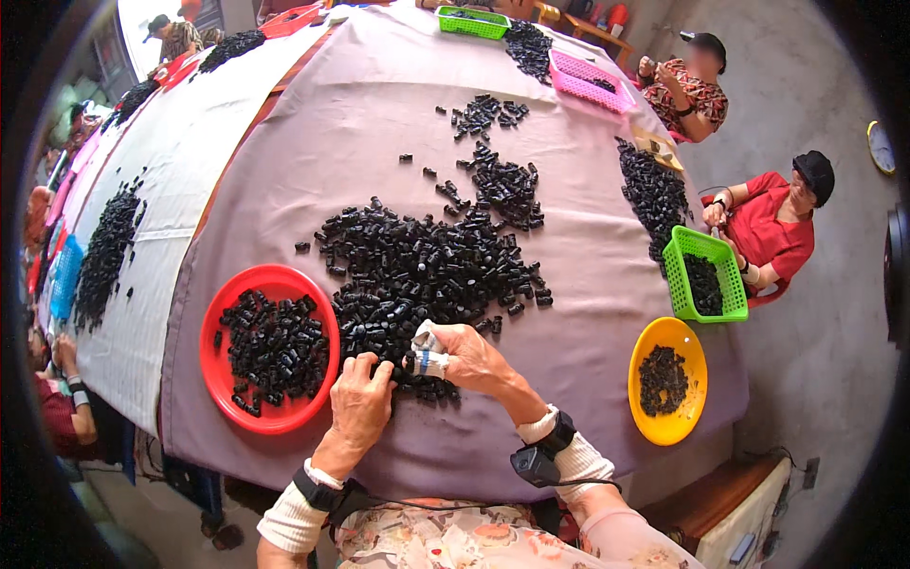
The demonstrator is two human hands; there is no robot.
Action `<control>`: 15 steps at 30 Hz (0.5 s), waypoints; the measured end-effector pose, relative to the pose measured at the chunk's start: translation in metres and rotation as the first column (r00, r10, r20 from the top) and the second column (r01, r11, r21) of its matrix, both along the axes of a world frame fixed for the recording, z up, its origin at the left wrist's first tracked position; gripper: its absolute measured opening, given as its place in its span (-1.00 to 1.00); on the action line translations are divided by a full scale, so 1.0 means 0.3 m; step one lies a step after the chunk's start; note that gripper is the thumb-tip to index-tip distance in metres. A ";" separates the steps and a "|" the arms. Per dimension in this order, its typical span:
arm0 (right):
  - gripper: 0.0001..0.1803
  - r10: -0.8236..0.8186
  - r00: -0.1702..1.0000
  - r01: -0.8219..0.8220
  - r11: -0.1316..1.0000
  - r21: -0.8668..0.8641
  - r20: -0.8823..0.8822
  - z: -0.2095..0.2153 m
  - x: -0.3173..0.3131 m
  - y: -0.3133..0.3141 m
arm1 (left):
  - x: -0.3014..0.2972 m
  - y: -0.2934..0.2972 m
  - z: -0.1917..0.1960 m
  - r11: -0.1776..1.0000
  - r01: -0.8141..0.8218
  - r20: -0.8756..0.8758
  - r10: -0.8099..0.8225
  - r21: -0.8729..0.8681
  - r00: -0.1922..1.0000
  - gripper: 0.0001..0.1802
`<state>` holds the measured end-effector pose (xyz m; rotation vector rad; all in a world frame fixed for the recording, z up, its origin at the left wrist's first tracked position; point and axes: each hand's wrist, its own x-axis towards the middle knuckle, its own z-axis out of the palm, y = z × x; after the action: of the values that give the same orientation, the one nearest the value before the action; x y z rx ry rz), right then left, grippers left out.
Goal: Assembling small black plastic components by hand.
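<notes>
Black parts (pixel 422 266) lie just beyond, likely for reach: right hand (pixel 471 359) gripping white wrap (pixel 428 364), left hand (pixel 361 408) narrowed, hold unclear.

Room over cloth (pixel 588 318) btwn blk pile (pixel 417 270) & yellow tray (pixel 664 331); L obst.: red tray (pixel 210 365)

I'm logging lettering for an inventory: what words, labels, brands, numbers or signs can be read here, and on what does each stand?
None can be read.
White wrap on the right hand: blue mark, too small to read.
Round yellow-rimmed object, far right: any marks too blurred to read.
</notes>
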<state>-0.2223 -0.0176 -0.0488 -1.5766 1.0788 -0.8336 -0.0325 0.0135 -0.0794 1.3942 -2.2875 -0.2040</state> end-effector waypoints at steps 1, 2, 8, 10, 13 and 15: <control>-0.74 0.005 1.000 -0.004 1.000 0.009 -0.007 0.002 -0.003 0.001 | 0.005 -0.005 -0.014 1.000 0.024 0.018 -0.024 -0.014 1.000 -0.68; -0.75 0.009 1.000 -0.009 1.000 0.019 -0.014 0.004 -0.004 0.004 | 0.008 -0.007 -0.019 0.998 0.048 0.037 -0.047 -0.028 0.998 -0.69; -0.79 -0.001 0.999 0.002 1.000 0.012 -0.055 -0.008 0.000 0.022 | 0.012 0.004 0.002 0.999 0.043 -0.007 -0.043 0.013 0.999 -0.71; -0.81 0.007 0.999 -0.006 1.000 0.023 -0.053 0.001 0.007 0.031 | 0.028 0.009 -0.020 0.999 0.033 -0.009 -0.033 0.026 0.999 -0.72; -0.87 0.015 1.000 -0.016 0.995 0.093 0.017 -0.006 0.009 0.038 | 0.037 0.008 -0.018 0.997 0.055 -0.019 -0.056 -0.059 0.998 -0.76; -0.90 0.013 0.997 -0.021 0.994 0.103 0.071 -0.009 0.014 0.035 | 0.041 0.000 -0.014 0.997 0.049 -0.097 -0.054 -0.051 0.994 -0.77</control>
<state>-0.2181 -0.0070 -0.0515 -1.4574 1.0403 -0.8029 -0.0202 0.0136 -0.0837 1.2734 -2.2340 -0.2274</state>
